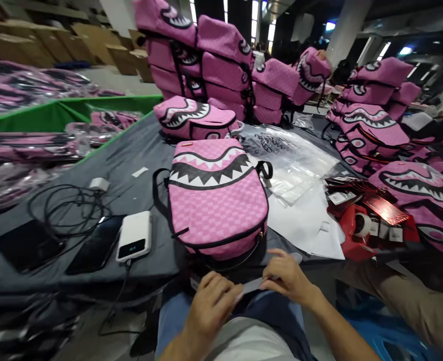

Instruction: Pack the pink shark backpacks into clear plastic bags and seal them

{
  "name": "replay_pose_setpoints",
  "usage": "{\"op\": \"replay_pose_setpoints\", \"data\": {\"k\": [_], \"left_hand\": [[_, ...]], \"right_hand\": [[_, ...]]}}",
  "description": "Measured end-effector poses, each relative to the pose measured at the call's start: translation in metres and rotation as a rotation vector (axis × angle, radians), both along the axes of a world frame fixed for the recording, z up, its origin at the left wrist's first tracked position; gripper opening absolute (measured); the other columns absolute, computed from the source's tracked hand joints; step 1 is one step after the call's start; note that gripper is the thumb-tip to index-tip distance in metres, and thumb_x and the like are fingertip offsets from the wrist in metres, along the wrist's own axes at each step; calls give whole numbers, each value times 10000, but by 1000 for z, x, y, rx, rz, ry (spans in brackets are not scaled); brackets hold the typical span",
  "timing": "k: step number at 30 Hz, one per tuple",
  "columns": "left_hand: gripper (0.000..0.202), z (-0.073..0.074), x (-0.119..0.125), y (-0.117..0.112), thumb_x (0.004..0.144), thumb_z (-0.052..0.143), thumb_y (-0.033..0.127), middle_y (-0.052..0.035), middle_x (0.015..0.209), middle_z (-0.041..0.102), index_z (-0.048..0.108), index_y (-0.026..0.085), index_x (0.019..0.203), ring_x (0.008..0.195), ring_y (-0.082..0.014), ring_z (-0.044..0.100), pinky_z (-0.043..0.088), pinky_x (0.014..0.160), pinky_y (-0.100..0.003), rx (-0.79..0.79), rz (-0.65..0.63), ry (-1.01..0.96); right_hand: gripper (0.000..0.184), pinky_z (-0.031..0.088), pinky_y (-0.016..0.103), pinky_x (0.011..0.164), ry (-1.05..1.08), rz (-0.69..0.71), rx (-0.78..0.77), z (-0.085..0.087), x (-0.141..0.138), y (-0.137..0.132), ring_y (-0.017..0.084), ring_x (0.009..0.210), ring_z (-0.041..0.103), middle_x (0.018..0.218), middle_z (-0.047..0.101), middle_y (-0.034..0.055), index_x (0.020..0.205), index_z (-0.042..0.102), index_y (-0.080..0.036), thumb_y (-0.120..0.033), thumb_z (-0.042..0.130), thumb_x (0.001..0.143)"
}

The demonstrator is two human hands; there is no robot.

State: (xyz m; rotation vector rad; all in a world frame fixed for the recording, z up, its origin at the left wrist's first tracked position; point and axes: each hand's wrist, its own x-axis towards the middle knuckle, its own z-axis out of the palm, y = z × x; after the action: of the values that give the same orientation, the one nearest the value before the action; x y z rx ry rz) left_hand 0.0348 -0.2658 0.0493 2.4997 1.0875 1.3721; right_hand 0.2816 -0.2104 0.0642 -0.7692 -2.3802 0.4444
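Note:
A pink checked backpack with a shark-mouth print lies flat on the dark table right in front of me. Just below its near edge, both hands pinch a small flat grey card or tag. My left hand grips its left end with curled fingers. My right hand holds its right end, with the fingers closed over it. The hands are over my lap, close to the table's edge.
A white power bank, two dark phones and coiled cables lie left of the backpack. Clear plastic bags and white sheets lie to its right, beside a red box of tags. Stacks of pink backpacks fill the back and right.

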Motion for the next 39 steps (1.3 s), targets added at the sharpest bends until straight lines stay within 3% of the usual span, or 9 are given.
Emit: {"op": "replay_pose_setpoints", "data": {"k": [3,7,10,13,17,24,27,32,39], "left_hand": [[189,-9,-24,7,955,635,395,-2,853,729,694,235,1036,771,-157,666,519,740,-293,-333,288,-261],[432,-19,-40,28,806,707,621,10,742,685,676,197,888,661,-152,627,505,613,-254,-668,499,-613],[407,-20,-41,33,827,693,604,15,713,660,662,198,837,663,-153,622,510,621,-257,-621,536,-611],[254,-11,-32,21,893,701,445,-18,857,697,671,209,981,792,-182,661,550,727,-305,-298,652,-477],[139,5,-10,9,969,582,149,-41,900,702,636,209,1082,861,-166,660,551,828,-317,107,387,-190],[102,-20,-6,42,1013,528,212,-29,820,702,626,189,995,748,-145,623,517,703,-274,143,181,-13],[98,-29,-14,46,1004,549,199,-29,866,717,628,194,1061,788,-142,651,518,741,-269,142,129,6],[160,-30,-21,41,974,573,109,-36,926,707,648,188,1091,876,-137,674,538,814,-261,230,68,-14],[281,-34,-22,41,954,579,58,-24,916,657,679,228,1155,853,-129,650,546,774,-252,254,84,11]], "right_hand": [[301,446,255,597,2,-55,109,-8,-19,5,113,569,582,705,706,3,941,688,-201,-423,514,1045],[302,353,246,520,-58,-20,287,-7,-38,17,101,527,525,661,640,-19,1189,694,-212,-254,416,1079],[305,315,241,504,-141,28,338,-5,-43,25,91,493,463,625,556,-34,1179,723,-248,-229,439,1068],[295,311,237,501,-188,37,315,-5,-41,28,87,502,474,631,548,-33,1207,716,-241,-221,462,1057],[309,334,238,506,-223,50,283,-3,-40,28,97,514,510,640,583,-27,1244,696,-232,-200,459,1048],[304,366,242,523,-238,-18,230,-4,-41,18,112,541,576,708,674,1,1303,648,-204,-265,498,1045],[380,395,235,541,-139,-146,-63,-4,-19,11,116,547,569,704,669,-18,1274,630,-180,-418,634,978],[359,448,247,596,52,-341,-472,-2,20,18,144,639,595,700,654,-7,780,656,-194,-520,648,929],[316,481,266,664,341,-289,-253,-10,-15,71,148,713,579,791,637,20,824,639,-201,-475,575,967]]}}
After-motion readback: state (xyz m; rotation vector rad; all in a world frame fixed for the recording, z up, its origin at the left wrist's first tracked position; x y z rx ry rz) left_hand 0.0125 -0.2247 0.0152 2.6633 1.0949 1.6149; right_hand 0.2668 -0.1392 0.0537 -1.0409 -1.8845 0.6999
